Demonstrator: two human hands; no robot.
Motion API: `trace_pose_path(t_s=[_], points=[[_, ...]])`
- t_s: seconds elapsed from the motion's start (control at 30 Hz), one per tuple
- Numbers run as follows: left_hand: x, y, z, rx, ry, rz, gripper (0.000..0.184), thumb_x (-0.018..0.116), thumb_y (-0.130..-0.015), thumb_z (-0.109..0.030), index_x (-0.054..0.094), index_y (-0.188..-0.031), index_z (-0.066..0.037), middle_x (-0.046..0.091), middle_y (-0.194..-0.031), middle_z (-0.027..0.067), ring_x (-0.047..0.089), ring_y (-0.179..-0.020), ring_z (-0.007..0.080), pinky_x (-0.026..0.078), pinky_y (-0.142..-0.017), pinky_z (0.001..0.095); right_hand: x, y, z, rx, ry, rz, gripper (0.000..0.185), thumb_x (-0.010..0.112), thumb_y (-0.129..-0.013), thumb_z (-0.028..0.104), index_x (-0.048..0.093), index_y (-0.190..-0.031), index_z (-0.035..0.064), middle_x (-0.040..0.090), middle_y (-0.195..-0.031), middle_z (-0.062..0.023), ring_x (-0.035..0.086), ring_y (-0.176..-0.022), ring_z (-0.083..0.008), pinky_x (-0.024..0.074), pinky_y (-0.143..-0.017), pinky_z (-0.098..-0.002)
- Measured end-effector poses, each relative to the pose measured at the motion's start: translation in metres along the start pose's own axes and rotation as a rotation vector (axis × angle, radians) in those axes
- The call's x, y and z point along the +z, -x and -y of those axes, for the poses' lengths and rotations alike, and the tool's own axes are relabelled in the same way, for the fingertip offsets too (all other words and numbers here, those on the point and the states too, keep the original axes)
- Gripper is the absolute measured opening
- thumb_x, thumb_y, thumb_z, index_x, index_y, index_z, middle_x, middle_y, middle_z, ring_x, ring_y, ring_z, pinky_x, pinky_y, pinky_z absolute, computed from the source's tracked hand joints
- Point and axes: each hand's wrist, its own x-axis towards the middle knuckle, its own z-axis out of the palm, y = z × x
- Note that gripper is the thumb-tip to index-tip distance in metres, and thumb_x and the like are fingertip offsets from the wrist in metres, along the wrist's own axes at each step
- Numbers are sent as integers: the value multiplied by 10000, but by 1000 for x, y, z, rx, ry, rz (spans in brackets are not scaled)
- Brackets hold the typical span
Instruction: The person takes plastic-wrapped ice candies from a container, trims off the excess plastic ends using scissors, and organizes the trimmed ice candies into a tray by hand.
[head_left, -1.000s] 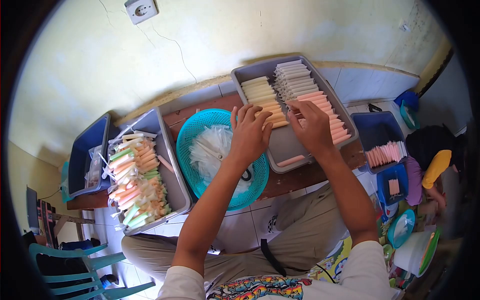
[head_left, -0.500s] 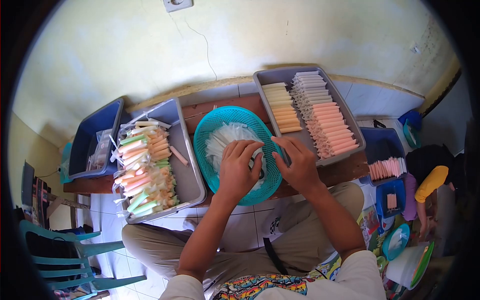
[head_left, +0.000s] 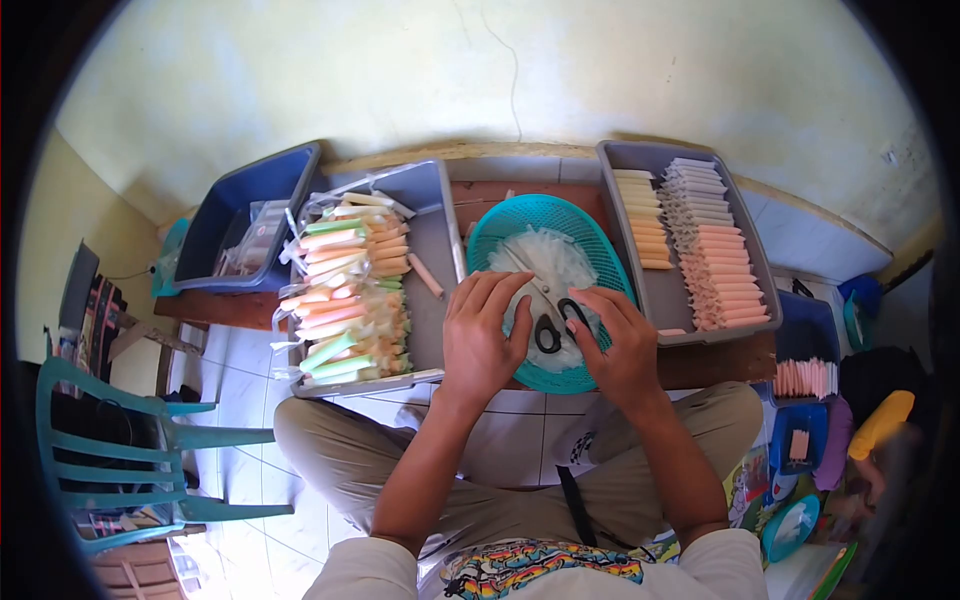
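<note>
A turquoise mesh basket stands in front of me, holding clear plastic sleeves. Black-handled scissors lie on the sleeves, blades pointing away from me. My left hand is over the basket's left side, fingers stretched and thumb apart, holding nothing. My right hand hovers at the right side, fingers curved and thumb apart, close to one scissor loop. Whether it touches the loop I cannot tell. In the grey tray on the left are jumbled filled plastic tubes, orange, green and pale.
A grey tray on the right holds rows of filled tubes; one pink tube lies at its near edge. A blue bin stands far left, a turquoise chair below it. Another person's yellow sleeve shows at right.
The view has swung left, so the trays and basket appear further right. Both hands have shifted left relative to the basket. The scissors now show more fully between them.
</note>
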Motion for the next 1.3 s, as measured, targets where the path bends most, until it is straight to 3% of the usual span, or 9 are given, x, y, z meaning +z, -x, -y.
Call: trace_pose_path(t_s=[0.57,0.6,0.77,0.87,1.03,1.3], points=[[-103,-6,70,-190,-117,-192,189,753,-950,-24,766,-1138,-6,785,-1091,177,760,-1032,355,573,-937,416,112,-72,60,-113,-302,89,380,808,-901,47,717,-1271,34,740,-1112,-175,745,-965,-354,599,-837,-435],[-107,-8,81,-170,-131,-222,198,744,-918,16,758,-1114,-13,767,-1079,180,734,-1024,384,572,-907,460,122,-79,63,-141,-317,83,368,809,-901,48,718,-1257,36,740,-1096,-173,746,-959,-349,599,-835,-439],[-141,-21,139,-190,-255,-190,171,718,-941,-8,777,-1101,-27,767,-1064,175,733,-998,401,569,-903,473,171,-116,68,-204,-340,105,336,809,-901,52,717,-1223,40,739,-1059,-173,749,-942,-351,599,-825,-452],[-150,-27,177,-190,-283,-189,174,710,-932,-1,782,-1087,-29,768,-1082,167,723,-1021,396,563,-929,476,200,-138,69,-198,-319,148,339,821,-905,56,732,-1232,37,760,-1064,-163,770,-956,-307,603,-846,-415],[-164,-38,220,-198,-484,-95,231,682,-921,43,790,-1107,-42,762,-1140,158,705,-1081,386,561,-968,459,252,-167,56,-240,-273,156,303,822,-908,79,745,-1197,28,770,-1103,-189,777,-952,-358,611,-856,-442],[-164,-29,258,-194,-490,-38,288,691,-861,91,786,-1098,-41,761,-1147,154,688,-1109,393,546,-995,476,292,-189,47,-240,-240,217,229,815,-916,106,798,-1135,41,784,-1065,-203,768,-954,-397,611,-849,-446]])
